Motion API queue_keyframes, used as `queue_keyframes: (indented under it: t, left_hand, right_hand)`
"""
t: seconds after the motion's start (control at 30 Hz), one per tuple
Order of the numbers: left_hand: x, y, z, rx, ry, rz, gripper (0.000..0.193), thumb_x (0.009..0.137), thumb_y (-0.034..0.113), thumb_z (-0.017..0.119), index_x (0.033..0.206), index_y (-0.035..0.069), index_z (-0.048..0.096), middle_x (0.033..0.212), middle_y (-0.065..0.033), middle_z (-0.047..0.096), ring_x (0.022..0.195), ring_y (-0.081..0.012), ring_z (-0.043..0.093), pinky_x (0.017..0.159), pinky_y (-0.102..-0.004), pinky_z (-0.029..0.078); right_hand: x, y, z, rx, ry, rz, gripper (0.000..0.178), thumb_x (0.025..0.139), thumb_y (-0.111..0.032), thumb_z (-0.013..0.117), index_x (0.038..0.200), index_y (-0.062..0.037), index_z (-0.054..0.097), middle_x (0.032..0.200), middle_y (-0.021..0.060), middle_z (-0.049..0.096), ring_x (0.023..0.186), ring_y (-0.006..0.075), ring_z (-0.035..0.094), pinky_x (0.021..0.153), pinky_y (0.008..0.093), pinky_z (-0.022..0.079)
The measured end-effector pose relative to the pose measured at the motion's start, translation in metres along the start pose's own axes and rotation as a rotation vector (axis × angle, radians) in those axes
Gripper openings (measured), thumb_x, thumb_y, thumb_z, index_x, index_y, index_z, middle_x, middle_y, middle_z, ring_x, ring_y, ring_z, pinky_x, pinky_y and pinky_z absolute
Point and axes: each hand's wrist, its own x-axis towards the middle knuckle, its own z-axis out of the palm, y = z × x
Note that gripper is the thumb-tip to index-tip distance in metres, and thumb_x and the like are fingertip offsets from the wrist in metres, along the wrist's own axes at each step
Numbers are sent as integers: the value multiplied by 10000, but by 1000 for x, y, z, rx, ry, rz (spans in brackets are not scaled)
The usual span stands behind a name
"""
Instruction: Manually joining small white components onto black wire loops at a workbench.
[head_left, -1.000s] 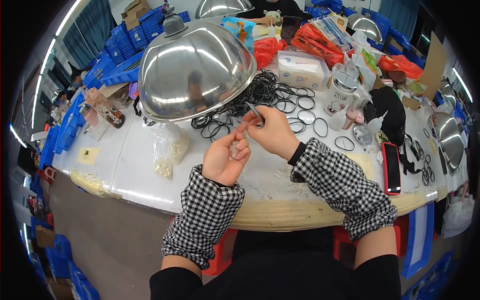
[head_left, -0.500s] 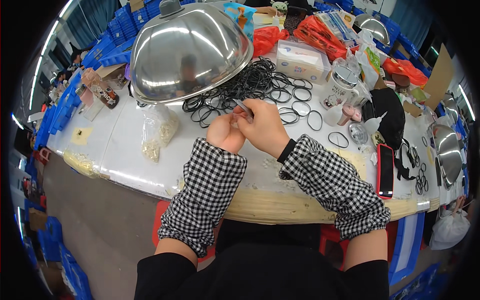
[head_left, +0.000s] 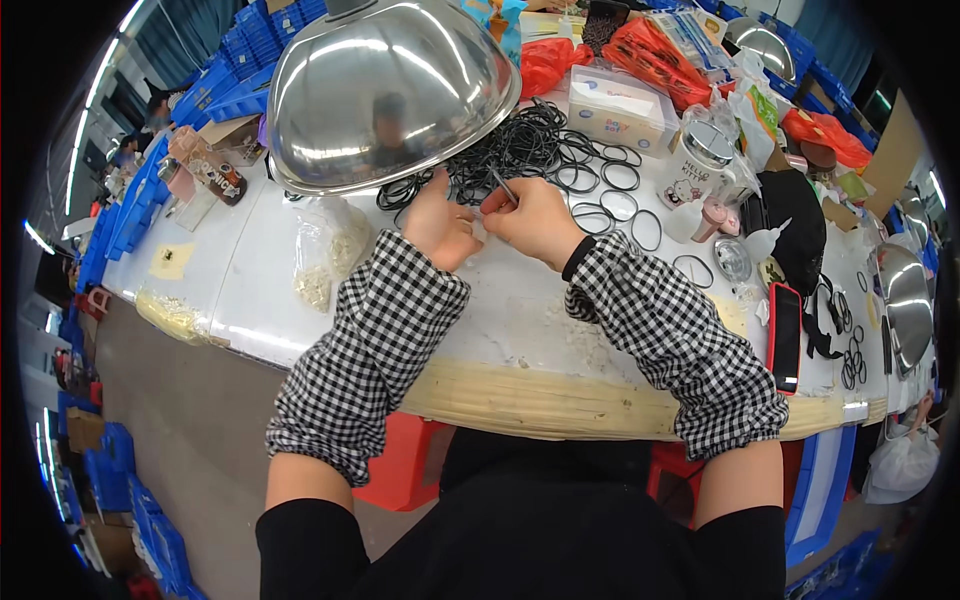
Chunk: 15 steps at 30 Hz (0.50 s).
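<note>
My right hand [head_left: 537,222] is closed round a slim grey metal tool [head_left: 502,186], perhaps tweezers; its tip is too small to make out. Just to the left is my left hand [head_left: 440,225], turned palm toward the right hand, fingers apart and loosely bent, with nothing visible in it. Its upper fingers reach the near edge of a tangled pile of black rubber rings [head_left: 510,150]. Single black rings [head_left: 646,230] lie spread to the right of the pile. Both forearms wear black-and-white checked sleeves.
A large shiny metal dome lamp [head_left: 390,110] hangs over the pile's left side. Left of my hands lies a clear bag of pale bits [head_left: 325,255]. To the right are a white tissue box [head_left: 620,108], a lidded mug [head_left: 690,170] and a red-edged phone [head_left: 785,338].
My hands have parted: the left has moved left and opened out toward the ring pile, while the right keeps the metal tool and has shifted slightly right. The view has shifted a little.
</note>
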Motion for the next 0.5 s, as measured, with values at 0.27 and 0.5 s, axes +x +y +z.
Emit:
queue_keyframes:
  t: [0.27, 0.5]
  left_hand:
    - [-32, 9, 14, 441, 4, -107, 826, 938, 619, 254, 1155, -144, 485, 930, -120, 503, 770, -162, 414, 746, -289, 401]
    - [-45, 19, 26, 896, 35, 5, 867, 903, 669, 230, 1170, -98, 533, 1274, -237, 424, 1127, -309, 492, 927, -343, 469]
  right_hand:
    - [-1, 0, 3, 103, -96, 19, 221, 676, -110, 691, 854, 2, 625, 735, 60, 590, 645, 129, 554, 558, 251, 435]
    - [-13, -2, -4, 208, -133, 72, 231, 700, -103, 690, 887, -2, 598, 737, 17, 554, 616, 87, 508, 492, 220, 396]
